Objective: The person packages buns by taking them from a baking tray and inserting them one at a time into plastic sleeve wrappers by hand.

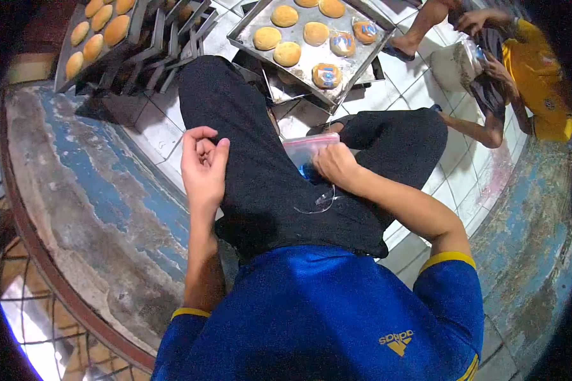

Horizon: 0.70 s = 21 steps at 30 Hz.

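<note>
We look down at our lap, seated in black trousers [235, 127]. Our left hand [204, 159] hovers by the left thigh, fingers curled, thumb and index finger slightly apart, holding nothing visible. Our right hand [338, 164] touches a clear plastic bag [299, 150] with a pink top edge, lying between our thighs; we cannot tell how firmly it grips. Clear plastic film [324, 202] lies nearby. Ahead, a metal tray [293, 33] bears round buns [287, 54], some wrapped.

One central tray [306, 71] bears six bare buns [316, 34] and three wrapped buns [342, 44].
</note>
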Each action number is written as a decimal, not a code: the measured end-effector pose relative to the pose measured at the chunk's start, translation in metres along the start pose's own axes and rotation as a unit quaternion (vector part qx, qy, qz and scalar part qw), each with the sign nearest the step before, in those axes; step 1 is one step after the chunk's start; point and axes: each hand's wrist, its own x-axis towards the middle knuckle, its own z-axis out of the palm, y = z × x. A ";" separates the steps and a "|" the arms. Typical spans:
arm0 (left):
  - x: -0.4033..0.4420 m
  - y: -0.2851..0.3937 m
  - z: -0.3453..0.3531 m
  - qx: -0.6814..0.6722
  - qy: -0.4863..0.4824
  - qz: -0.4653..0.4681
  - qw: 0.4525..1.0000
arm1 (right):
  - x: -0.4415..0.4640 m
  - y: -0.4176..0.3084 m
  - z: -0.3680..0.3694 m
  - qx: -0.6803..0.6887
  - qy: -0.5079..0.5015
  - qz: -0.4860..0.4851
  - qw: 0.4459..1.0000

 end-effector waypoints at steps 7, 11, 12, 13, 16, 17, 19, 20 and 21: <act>-0.032 0.021 0.026 -0.161 -0.140 -0.075 0.974 | -0.020 0.027 -0.077 0.266 0.028 -0.064 0.961; -0.050 0.007 0.056 -0.219 -0.169 -0.129 0.952 | -0.049 0.051 -0.150 0.424 0.120 -0.062 0.895; -0.051 0.003 0.063 -0.237 -0.152 -0.126 0.951 | -0.052 0.054 -0.156 0.467 0.149 -0.075 0.868; -0.045 -0.002 0.066 -0.238 -0.155 -0.124 0.951 | -0.056 0.054 -0.163 0.465 0.151 -0.073 0.869; -0.025 -0.007 0.068 -0.394 -0.304 -0.246 0.832 | -0.065 0.055 -0.182 0.593 0.151 -0.022 0.791; -0.021 -0.005 0.068 -0.343 -0.300 -0.232 0.860 | -0.064 0.059 -0.184 0.591 0.214 0.005 0.777; -0.015 -0.002 0.066 -0.277 -0.277 -0.203 0.897 | -0.059 0.068 -0.178 0.634 0.256 0.115 0.721; -0.012 0.001 0.068 -0.275 -0.277 -0.203 0.898 | -0.061 0.071 -0.179 0.655 0.255 0.110 0.703; -0.008 0.004 0.073 -0.270 -0.228 -0.133 0.926 | -0.063 0.072 -0.178 0.667 0.232 0.086 0.703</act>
